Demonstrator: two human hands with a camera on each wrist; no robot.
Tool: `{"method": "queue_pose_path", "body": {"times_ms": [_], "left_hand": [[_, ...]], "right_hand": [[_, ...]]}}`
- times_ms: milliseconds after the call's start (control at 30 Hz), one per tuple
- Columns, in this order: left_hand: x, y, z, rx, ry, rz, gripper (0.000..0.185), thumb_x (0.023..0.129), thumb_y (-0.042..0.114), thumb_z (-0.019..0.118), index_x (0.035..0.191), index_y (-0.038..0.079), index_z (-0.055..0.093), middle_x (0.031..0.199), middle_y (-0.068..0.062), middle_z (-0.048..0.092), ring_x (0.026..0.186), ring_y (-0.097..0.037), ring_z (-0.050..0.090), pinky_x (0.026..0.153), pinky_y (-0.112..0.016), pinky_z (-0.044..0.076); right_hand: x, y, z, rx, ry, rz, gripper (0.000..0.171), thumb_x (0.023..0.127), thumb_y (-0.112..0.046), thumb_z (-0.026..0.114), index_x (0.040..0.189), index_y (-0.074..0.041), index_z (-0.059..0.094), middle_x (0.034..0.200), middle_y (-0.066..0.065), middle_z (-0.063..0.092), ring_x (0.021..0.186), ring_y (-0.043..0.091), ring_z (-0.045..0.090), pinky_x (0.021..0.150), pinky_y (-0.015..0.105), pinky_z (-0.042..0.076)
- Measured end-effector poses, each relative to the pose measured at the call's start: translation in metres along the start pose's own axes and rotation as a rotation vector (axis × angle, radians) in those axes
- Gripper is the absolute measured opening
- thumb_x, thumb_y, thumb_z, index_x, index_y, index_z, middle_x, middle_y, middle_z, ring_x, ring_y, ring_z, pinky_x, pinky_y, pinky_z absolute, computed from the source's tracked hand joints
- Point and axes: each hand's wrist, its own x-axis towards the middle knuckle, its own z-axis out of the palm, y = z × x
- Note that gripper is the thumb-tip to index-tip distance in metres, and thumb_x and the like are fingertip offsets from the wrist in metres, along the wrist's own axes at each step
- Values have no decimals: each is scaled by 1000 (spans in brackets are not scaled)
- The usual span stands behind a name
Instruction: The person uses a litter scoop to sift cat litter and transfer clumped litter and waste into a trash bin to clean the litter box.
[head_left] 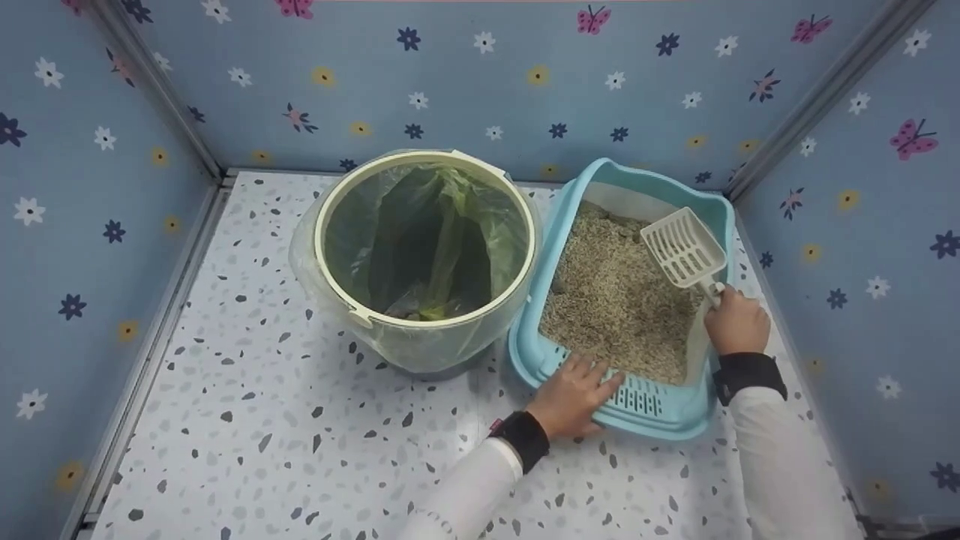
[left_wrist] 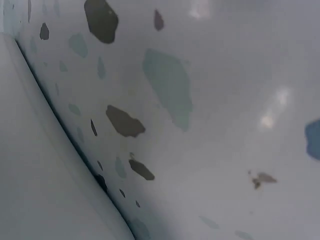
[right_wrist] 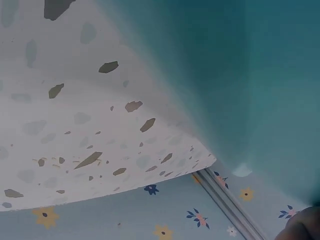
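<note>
A light blue litter box (head_left: 679, 416) filled with beige litter (head_left: 615, 300) sits on the speckled floor at the right. My right hand (head_left: 736, 321) grips the handle of a white slotted scoop (head_left: 682, 250), whose head is raised above the litter near the box's far right side. With straight fingers, my left hand (head_left: 574, 394) rests on the box's grated front rim. In the right wrist view the box's blue wall (right_wrist: 250, 75) fills the upper right. The left wrist view shows only the speckled floor (left_wrist: 210, 125) and a pale curved surface at the left.
A cream bin (head_left: 427, 255) lined with a green-tinted plastic bag stands left of the litter box. Blue walls with flowers and butterflies (head_left: 480, 75) enclose the floor on three sides. Bare speckled floor (head_left: 247, 420) lies at the front left.
</note>
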Motion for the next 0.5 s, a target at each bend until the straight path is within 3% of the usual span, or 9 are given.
{"method": "queue_pose_path", "body": {"times_ms": [500], "left_hand": [[-11, -27, 3, -45, 24, 95, 90, 67, 72, 64, 139, 23, 42, 139, -6, 49, 127, -24, 49, 107, -43, 33]], "right_hand": [[-23, -10, -10, 22, -35, 153, 19, 81, -3, 52, 92, 10, 61, 70, 34, 59, 58, 51, 56, 53, 61, 39]]}}
